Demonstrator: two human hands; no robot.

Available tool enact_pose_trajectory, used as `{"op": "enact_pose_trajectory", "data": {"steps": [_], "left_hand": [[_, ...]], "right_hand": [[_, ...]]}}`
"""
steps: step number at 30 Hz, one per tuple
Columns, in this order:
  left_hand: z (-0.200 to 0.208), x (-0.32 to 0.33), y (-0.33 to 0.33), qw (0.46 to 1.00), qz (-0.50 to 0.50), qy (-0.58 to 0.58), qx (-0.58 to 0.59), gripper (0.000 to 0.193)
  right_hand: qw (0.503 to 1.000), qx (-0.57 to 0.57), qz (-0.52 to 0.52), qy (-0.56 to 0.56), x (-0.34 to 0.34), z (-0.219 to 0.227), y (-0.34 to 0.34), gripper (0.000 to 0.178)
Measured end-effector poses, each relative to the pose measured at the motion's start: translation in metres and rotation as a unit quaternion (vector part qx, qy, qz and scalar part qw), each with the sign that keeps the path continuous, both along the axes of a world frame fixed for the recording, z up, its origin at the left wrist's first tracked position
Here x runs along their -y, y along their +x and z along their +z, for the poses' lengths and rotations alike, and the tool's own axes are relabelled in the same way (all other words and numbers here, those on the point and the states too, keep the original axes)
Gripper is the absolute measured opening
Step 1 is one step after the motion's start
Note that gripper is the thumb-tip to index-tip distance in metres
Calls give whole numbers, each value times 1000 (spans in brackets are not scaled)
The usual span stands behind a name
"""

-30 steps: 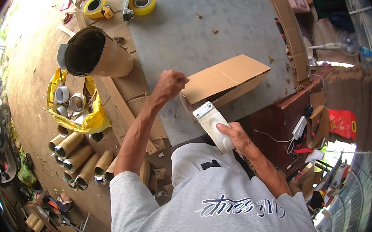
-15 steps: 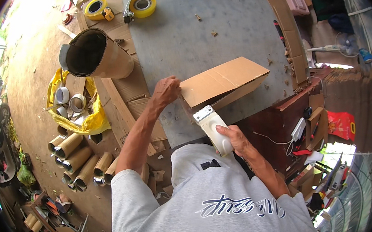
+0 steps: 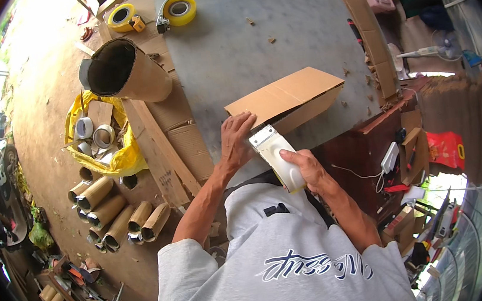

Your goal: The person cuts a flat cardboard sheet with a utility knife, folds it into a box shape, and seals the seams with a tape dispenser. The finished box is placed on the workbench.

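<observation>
A brown cardboard box [image 3: 285, 95] lies slantwise near the table's front edge, with a dark gap under the top panel on its near side. My left hand [image 3: 238, 139] is closed on its near left corner, fingers over the top edge and thumb out of sight. In my right hand [image 3: 307, 169] is a white, flat-bodied handheld tool [image 3: 277, 155] with a pale plate and two screws at its front end. That end points at the box's near left end, close to my left fingers. Whether it touches the cardboard, I cannot tell.
On the grey tabletop [image 3: 229, 45] stands a yellow tape roll [image 3: 181, 19] with a dispenser. Another tape roll [image 3: 120, 17] lies left of it. A wide cardboard tube [image 3: 137, 73], a yellow bag [image 3: 126, 157] of tape rolls and several smaller tubes [image 3: 105, 210] are at left.
My left hand has moved nearer me and slightly right, from the box's far left corner to its near left one. The box and the white tool have hardly moved.
</observation>
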State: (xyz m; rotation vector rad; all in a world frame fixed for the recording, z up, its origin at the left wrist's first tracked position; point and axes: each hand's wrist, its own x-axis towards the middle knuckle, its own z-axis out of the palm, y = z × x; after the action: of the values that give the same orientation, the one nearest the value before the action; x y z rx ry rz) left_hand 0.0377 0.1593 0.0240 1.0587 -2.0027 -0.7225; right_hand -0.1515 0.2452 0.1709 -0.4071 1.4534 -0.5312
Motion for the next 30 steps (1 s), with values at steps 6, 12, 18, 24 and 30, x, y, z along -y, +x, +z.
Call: {"op": "enact_pose_trajectory", "data": {"steps": [6, 12, 18, 24, 30], "left_hand": [[-10, 6, 1, 999, -25, -30, 7, 55], [-12, 10, 3, 998, -42, -50, 13, 57], [-4, 10, 6, 997, -70, -31, 19, 57], [0, 11, 8, 995, -92, -2, 33, 57], [4, 24, 21, 983, -170, 17, 72, 63]], "right_hand": [[998, -26, -47, -42, -28, -4, 4, 46], [997, -48, -32, -56, -43, -7, 5, 46], [996, -62, -10, -71, -73, -19, -1, 52], [996, -26, -28, -81, -88, -39, -3, 51], [995, -34, -61, -65, -73, -91, 4, 51]]}}
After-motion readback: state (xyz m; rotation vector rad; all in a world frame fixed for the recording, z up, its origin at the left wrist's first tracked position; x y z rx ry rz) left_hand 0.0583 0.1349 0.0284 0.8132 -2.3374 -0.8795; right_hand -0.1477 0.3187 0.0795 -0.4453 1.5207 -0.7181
